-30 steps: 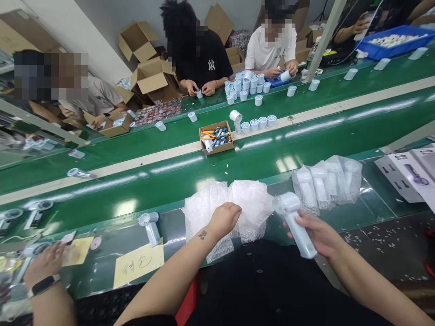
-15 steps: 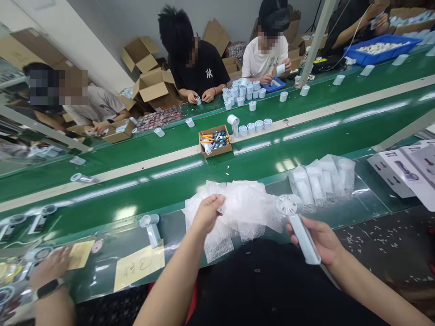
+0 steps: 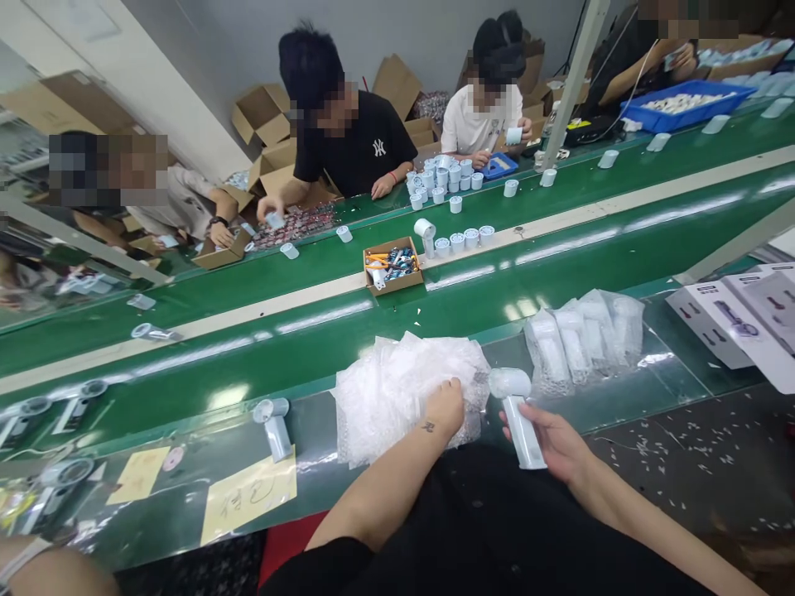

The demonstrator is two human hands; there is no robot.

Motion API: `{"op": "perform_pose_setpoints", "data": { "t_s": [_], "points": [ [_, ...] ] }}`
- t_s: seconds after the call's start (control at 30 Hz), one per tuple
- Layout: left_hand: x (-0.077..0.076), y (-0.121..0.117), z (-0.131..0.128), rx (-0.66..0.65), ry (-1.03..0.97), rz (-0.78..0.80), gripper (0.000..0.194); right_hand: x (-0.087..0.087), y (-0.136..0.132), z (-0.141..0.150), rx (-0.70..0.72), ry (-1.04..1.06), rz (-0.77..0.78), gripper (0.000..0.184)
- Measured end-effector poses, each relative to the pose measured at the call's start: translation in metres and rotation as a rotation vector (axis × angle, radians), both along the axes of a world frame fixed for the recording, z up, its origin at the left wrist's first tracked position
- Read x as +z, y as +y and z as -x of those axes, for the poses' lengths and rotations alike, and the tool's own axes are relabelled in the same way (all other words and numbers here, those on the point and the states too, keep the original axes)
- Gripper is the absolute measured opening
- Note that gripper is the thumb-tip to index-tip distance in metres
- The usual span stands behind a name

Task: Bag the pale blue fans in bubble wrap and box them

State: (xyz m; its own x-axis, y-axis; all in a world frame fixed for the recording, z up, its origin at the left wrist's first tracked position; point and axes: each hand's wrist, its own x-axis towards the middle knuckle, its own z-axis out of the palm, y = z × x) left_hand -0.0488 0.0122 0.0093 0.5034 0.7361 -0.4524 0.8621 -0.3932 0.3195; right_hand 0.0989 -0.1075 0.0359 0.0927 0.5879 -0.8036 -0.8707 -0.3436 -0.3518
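My right hand [image 3: 556, 439] is closed around the light-blue handle of a handheld fan [image 3: 525, 426], its round head pointing up toward the bags. My left hand [image 3: 445, 407] lies over the right part of a pile of translucent bubble-wrap bags [image 3: 385, 397]. Its fingers are curled onto a bag there, with the fingertips hidden. The fan head is just right of the pile, a short way from my left hand. Beyond the fan, several bagged fans [image 3: 580, 339] lie side by side on the bench.
Another fan [image 3: 273, 429] stands left by a yellow note [image 3: 248, 497]. A green conveyor [image 3: 298, 331] runs behind the bench, with a cardboard box of parts [image 3: 392, 265] on its divider. Printed boxes [image 3: 726, 319] lie right. Co-workers sit opposite; another person's arm [image 3: 55, 567] is at lower left.
My left hand has moved right and down, from a raised bag onto the pile. The fan has shifted slightly left and turned its head. The neighbour's hand at left has withdrawn.
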Motion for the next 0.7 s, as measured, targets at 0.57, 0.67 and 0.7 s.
{"op": "perform_pose_setpoints", "data": {
  "t_s": [0.57, 0.67, 0.7],
  "points": [
    [0.075, 0.002, 0.050, 0.566, -0.985, 0.287, 0.016, 0.056, 0.031, 0.016, 0.608, -0.156, -0.252, 0.045],
    [0.081, -0.011, 0.053, 0.156, -0.973, -0.178, 0.013, 0.065, 0.024, 0.020, 0.533, -0.198, -0.219, 0.043],
    [0.082, -0.017, 0.054, 0.023, -0.964, -0.307, 0.013, 0.068, 0.023, 0.021, 0.486, -0.206, -0.201, 0.043]
  ]
}}
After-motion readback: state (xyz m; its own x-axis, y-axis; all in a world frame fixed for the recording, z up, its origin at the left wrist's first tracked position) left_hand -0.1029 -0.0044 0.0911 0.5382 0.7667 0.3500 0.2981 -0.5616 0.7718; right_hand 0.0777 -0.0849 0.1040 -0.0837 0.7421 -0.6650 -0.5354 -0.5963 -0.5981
